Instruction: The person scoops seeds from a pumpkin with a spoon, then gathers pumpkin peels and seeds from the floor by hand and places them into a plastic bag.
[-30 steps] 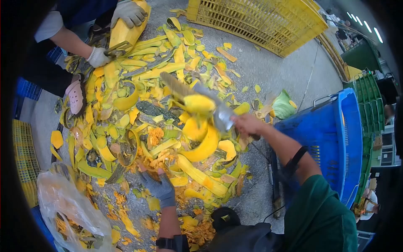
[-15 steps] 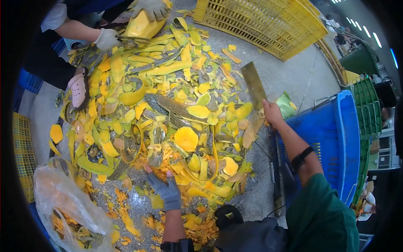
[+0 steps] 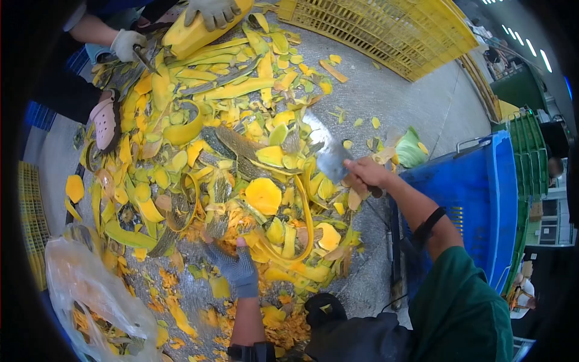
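Note:
My right hand (image 3: 365, 173) is closed round the handle of a wide-bladed knife (image 3: 329, 151), whose shiny blade lies over the right side of a heap of yellow and green peelings (image 3: 241, 114). In a grey fingerless glove, my left hand (image 3: 236, 265) touches the lower edge of the heap, next to orange stringy pulp (image 3: 241, 224). Its fingers are spread, and nothing is seen held in them. A round yellow slice (image 3: 263, 196) lies just above that hand.
A co-worker's gloved hands (image 3: 129, 46) hold a knife and a peeled yellow squash (image 3: 202, 30) at the upper left. A yellow crate (image 3: 386, 36) stands at the top, a blue crate (image 3: 464, 187) at the right, green crates (image 3: 525, 157) behind it, and a plastic bag (image 3: 90, 283) lower left.
My right hand and the knife have moved left and down, and the blade has swung over the heap. My left hand has shifted slightly left. The co-worker's knife hand has moved left from the squash.

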`<control>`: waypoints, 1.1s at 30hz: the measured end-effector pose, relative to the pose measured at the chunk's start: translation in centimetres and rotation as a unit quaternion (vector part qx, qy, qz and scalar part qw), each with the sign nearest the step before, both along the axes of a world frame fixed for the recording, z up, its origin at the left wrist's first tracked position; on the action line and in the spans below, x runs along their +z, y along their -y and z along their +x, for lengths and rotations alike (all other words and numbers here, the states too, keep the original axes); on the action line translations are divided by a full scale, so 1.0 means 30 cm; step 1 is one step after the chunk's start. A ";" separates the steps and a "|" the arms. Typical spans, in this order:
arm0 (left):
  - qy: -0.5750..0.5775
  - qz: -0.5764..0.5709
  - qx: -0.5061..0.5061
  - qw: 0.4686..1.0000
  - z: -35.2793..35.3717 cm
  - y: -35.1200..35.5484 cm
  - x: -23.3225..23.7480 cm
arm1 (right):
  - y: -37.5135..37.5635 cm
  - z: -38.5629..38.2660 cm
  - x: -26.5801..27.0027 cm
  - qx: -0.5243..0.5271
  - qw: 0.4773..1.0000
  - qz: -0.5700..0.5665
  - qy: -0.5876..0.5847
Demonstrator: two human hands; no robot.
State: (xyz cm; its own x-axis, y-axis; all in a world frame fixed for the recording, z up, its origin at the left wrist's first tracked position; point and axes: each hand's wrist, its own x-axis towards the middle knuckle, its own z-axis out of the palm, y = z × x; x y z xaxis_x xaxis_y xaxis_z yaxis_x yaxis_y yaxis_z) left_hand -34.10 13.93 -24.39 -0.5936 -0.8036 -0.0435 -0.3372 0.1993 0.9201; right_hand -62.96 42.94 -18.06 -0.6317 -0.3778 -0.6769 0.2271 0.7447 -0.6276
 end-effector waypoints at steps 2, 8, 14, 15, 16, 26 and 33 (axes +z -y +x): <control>0.054 -0.018 0.003 0.998 -0.001 0.005 0.000 | 0.044 0.045 -0.017 0.034 0.998 -0.010 0.054; 0.146 -0.024 0.002 0.989 -0.035 -0.029 0.021 | 0.220 0.197 0.014 0.082 0.991 -0.013 0.102; -0.047 0.087 0.042 0.994 -0.100 -0.057 0.114 | 0.352 0.384 0.013 0.090 0.982 -0.040 0.161; -0.047 0.084 0.046 0.994 -0.090 -0.049 0.093 | 0.358 0.411 0.018 0.095 0.981 -0.042 0.162; -0.032 0.058 0.028 0.997 -0.088 -0.039 0.060 | 0.363 0.433 0.022 0.087 0.980 -0.052 0.171; -0.174 0.119 0.076 0.975 0.001 -0.034 0.186 | 0.453 0.698 0.032 0.119 0.981 -0.133 0.078; -0.184 0.038 0.115 0.975 0.084 -0.048 0.296 | 0.505 0.736 0.263 0.201 0.973 -0.069 0.092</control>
